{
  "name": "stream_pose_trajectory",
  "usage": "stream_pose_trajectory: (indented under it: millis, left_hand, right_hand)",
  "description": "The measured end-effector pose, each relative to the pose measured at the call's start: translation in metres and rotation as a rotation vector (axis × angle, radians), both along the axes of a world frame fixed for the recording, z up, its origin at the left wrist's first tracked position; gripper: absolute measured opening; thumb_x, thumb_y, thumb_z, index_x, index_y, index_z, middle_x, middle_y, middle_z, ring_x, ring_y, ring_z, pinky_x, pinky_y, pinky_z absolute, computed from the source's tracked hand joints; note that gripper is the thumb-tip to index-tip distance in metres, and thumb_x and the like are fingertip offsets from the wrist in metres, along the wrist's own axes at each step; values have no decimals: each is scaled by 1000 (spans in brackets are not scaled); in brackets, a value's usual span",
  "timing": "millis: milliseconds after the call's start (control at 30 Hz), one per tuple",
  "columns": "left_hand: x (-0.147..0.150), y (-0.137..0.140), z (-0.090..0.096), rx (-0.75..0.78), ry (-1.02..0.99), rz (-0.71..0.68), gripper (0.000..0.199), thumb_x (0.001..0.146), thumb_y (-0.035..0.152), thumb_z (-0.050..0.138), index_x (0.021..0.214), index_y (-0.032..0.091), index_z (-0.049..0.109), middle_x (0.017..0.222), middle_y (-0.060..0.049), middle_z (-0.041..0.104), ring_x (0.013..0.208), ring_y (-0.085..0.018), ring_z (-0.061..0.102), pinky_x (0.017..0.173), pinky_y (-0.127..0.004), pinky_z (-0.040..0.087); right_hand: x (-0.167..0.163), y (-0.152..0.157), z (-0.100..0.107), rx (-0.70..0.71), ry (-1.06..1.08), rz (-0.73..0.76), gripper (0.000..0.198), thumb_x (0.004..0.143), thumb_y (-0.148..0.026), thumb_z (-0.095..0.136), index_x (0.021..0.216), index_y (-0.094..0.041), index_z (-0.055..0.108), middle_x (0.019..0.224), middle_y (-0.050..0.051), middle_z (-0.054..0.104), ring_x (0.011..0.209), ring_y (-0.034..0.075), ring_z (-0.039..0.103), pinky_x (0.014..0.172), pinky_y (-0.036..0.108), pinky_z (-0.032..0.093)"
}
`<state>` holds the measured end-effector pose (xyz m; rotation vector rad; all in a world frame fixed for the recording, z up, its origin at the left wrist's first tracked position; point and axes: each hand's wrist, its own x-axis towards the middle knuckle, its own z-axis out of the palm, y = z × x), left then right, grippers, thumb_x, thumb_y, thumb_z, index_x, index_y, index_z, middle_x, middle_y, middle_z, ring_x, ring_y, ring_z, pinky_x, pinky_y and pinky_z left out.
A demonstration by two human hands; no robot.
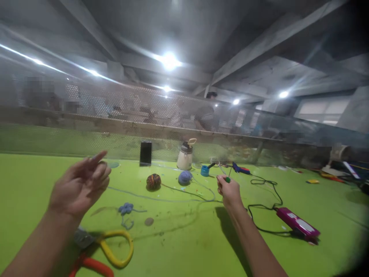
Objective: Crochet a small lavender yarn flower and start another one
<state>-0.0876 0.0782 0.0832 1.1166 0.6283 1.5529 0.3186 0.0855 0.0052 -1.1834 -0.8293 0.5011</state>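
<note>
My left hand [82, 182] is raised at the left, index finger stretched out and the other fingers curled. A small bluish spot shows by its finger; anything held there is not clear. My right hand [229, 190] pinches a thin crochet hook with a green handle [228, 179], its slim shaft pointing up. A multicoloured yarn ball [153, 181] trails a dark strand towards my right wrist. From a blue-purple yarn ball [185, 177] a strand loops across to behind my left hand. A small blue knotted yarn piece [126, 208] lies between my hands.
Yellow-and-red-handled scissors [117, 248] lie near my left forearm. A phone [145, 153], a pale bottle [185, 157] and a blue tape roll [205, 171] stand along the back. A glue gun [240, 168] and magenta power strip [298, 223] with black cable lie right. A mesh divider [161, 148] borders the green table.
</note>
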Motion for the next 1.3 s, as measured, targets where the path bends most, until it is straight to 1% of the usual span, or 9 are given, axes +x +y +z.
stream_pose_trajectory:
  millis: [100, 233, 400, 533, 667, 833, 1033, 1200, 1300]
  left_hand:
    - [1, 6, -7, -40, 246, 135, 35, 75, 17, 64, 109, 27, 60, 57, 6, 50, 48, -10, 33, 47, -18, 23]
    - [-2, 17, -20, -169, 480, 308, 11, 66, 22, 74, 61, 17, 66, 44, 4, 45, 47, -11, 34, 47, -22, 19]
    - [2, 8, -19, -84, 319, 50, 35, 76, 31, 55, 44, 16, 56, 52, -3, 48, 54, -14, 42, 55, -26, 39]
    - [7, 0, -12, 11, 108, -53, 22, 75, 30, 51, 85, 21, 67, 55, 1, 46, 48, -11, 33, 45, -20, 32]
    - [7, 12, -21, 4, 279, 83, 67, 68, 26, 65, 133, 26, 45, 65, 3, 58, 45, -9, 33, 45, -19, 26]
    - [-1, 33, -35, -129, 506, 304, 12, 62, 26, 73, 66, 16, 67, 45, 3, 45, 45, -11, 34, 45, -23, 17]
    - [5, 8, -21, -56, 366, 30, 40, 72, 45, 56, 43, 17, 55, 50, -2, 44, 53, -14, 41, 53, -27, 39]
    - [15, 7, -22, 14, 282, -37, 49, 77, 34, 62, 125, 27, 56, 59, 5, 50, 47, -10, 31, 47, -21, 24]
    - [15, 23, -35, -49, 521, 70, 38, 65, 25, 73, 103, 19, 69, 47, 6, 46, 45, -11, 35, 48, -23, 19]
  right_hand:
    - [-4, -1, 1, -77, -2, 55, 23, 93, -28, 59, 111, -14, 60, 103, 6, 64, 81, 16, 65, 68, 32, 56]
    - [-8, -3, 2, -92, -19, 95, 17, 94, -28, 58, 100, -12, 61, 83, 1, 62, 60, 9, 58, 51, 22, 50]
    - [-13, -4, 1, -77, -47, 169, 21, 94, -29, 57, 80, -13, 57, 59, -8, 47, 39, 3, 37, 36, 15, 32]
    - [-24, -10, 6, -66, -105, 271, 36, 76, -42, 74, 66, -15, 52, 47, -12, 37, 36, 2, 26, 37, 17, 20]
    - [-37, -21, 15, -90, -164, 390, 44, 62, -52, 79, 64, -15, 55, 46, -9, 40, 38, 3, 25, 39, 19, 15]
    - [-43, -29, 22, -105, -202, 466, 45, 63, -55, 77, 66, -16, 55, 49, -8, 42, 39, 4, 24, 41, 20, 15]
    - [-42, -30, 24, -117, -215, 486, 46, 64, -56, 76, 66, -17, 52, 49, -9, 37, 40, 4, 21, 42, 21, 12]
    - [-43, -31, 23, -128, -232, 523, 44, 67, -55, 75, 68, -16, 54, 50, -9, 36, 42, 4, 21, 43, 21, 12]
    - [-45, -31, 22, -123, -237, 533, 43, 69, -54, 74, 69, -15, 54, 51, -9, 37, 42, 4, 21, 43, 22, 13]
